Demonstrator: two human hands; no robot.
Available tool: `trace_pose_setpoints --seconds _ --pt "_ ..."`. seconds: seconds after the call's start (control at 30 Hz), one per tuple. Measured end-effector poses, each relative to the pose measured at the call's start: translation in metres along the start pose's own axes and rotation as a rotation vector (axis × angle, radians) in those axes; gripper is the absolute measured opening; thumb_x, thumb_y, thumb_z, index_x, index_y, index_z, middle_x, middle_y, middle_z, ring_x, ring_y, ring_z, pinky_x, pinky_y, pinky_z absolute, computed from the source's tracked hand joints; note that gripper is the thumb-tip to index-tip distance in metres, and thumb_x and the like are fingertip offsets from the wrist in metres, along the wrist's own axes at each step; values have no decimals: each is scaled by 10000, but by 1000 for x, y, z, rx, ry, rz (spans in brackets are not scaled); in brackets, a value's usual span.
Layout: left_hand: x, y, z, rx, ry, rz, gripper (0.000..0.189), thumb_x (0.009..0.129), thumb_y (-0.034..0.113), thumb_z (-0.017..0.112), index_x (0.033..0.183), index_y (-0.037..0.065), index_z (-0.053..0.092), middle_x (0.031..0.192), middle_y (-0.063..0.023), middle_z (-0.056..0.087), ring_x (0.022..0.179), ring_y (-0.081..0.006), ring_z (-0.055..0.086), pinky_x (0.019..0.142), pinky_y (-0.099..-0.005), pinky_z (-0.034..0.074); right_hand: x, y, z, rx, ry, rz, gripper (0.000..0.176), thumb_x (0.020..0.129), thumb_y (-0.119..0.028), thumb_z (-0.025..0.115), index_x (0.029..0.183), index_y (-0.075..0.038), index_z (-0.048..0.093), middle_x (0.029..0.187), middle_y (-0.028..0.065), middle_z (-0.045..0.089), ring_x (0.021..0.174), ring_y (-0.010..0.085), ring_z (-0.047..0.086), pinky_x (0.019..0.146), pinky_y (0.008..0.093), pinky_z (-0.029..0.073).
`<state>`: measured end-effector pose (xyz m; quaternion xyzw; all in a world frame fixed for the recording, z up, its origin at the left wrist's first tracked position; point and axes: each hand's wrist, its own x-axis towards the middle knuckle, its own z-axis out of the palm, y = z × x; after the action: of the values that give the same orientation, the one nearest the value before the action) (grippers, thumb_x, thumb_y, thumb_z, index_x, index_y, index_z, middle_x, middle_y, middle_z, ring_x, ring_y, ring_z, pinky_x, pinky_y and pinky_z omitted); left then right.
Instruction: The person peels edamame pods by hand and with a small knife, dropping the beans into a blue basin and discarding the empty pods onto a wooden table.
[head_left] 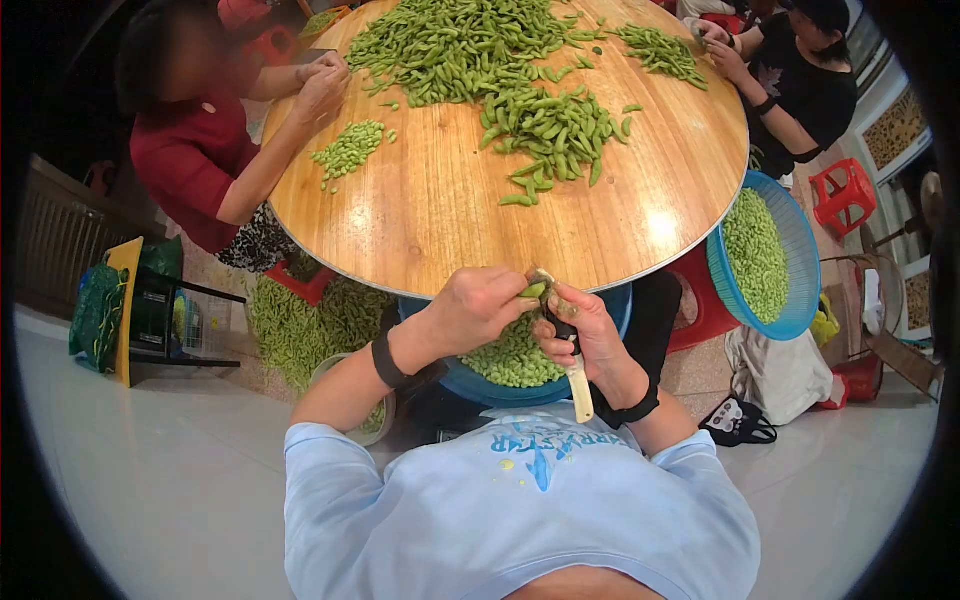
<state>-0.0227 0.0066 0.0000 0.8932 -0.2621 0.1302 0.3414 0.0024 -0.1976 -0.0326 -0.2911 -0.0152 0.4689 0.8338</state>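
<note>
My left hand (478, 308) pinches a green bean pod (534, 290) at the near edge of the round wooden table (440, 215). My right hand (585, 335) grips a small knife (576, 385) with a pale handle, its tip at the pod. Both hands are over a blue basin (480, 388) in my lap that holds shelled green beans (512, 360). A large heap of unshelled pods (480, 50) covers the far half of the table.
A person in red (195, 140) at the left works by a small pile of shelled beans (348, 148). A person in black (800, 85) sits at the right. A blue basket of shelled beans (765, 255) stands at the right. Empty pods (310, 320) lie on the floor.
</note>
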Motion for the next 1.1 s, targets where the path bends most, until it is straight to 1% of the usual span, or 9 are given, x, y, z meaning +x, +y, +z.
trace_pose_setpoints --seconds 0.13,0.23,0.3,0.37,0.4,0.47,0.63,0.93,1.1 --pt "-1 2 0 -419 -7 -220 131 857 115 643 838 -14 625 628 -76 515 554 -136 537 496 -278 410 0 5 1 13 -42 -37 323 975 -184 509 1286 -96 515 727 81 541 475 82 428 380 185 342" --pt "-1 8 0 -791 -33 -521 160 898 132 604 892 -27 622 632 -62 509 556 -98 508 501 -254 396 0 4 4 -53 -25 -104 323 976 -163 497 1286 -76 514 738 72 556 474 81 431 394 185 346" --pt "-2 5 7 -739 -56 -541 153 899 133 588 916 -17 614 628 -94 520 553 -138 529 510 -278 412 0 4 1 -123 -6 -138 320 977 -145 487 1284 -62 513 747 63 565 475 81 435 403 187 345" --pt "-4 4 12 -687 -78 -565 150 901 133 572 940 -8 607 624 -126 531 551 -178 549 519 -303 428 3 6 -12 -683 139 -371 323 935 -67 520 1253 -8 519 776 72 600 527 112 513 453 235 418" --pt "-5 7 14 -556 -59 -468 135 903 119 558 940 -5 594 643 -149 540 572 -232 562 532 -325 437 7 8 -13 -682 140 -369 323 935 -67 520 1253 -8 519 776 72 600 527 112 513 453 235 418" --pt "-6 10 17 -425 -42 -366 120 905 106 543 941 -2 582 662 -172 549 593 -286 575 545 -347 445 18 9 -13 -1316 232 -1017 327 849 14 585 1171 39 534 804 117 621 607 187 599 528 291 479" --pt "-10 15 19 -188 -9 -216 80 854 16 542 917 -31 524 753 -206 541 673 -406 546 582 -419 452 15 9 -8 -1435 272 -1017 347 759 47 645 1088 62 537 829 178 611 676 290 631 585 332 502" --pt "-18 19 22 -51 -71 -74 91 802 5 560 862 -33 502 741 -194 515 668 -380 556 563 -432 439 10 5 -12 -1640 148 -955 325 722 22 659 1027 43 549 813 182 597 649 324 613 560 363 491" --pt "-15 20 18 -325 -5 -297 98 802 55 541 773 -36 520 666 -205 499 611 -364 544 554 -417 427 4 3 -7 -1444 181 -786 275 741 24 628 1007 30 560 747 159 576 621 296 599 537 340 468"
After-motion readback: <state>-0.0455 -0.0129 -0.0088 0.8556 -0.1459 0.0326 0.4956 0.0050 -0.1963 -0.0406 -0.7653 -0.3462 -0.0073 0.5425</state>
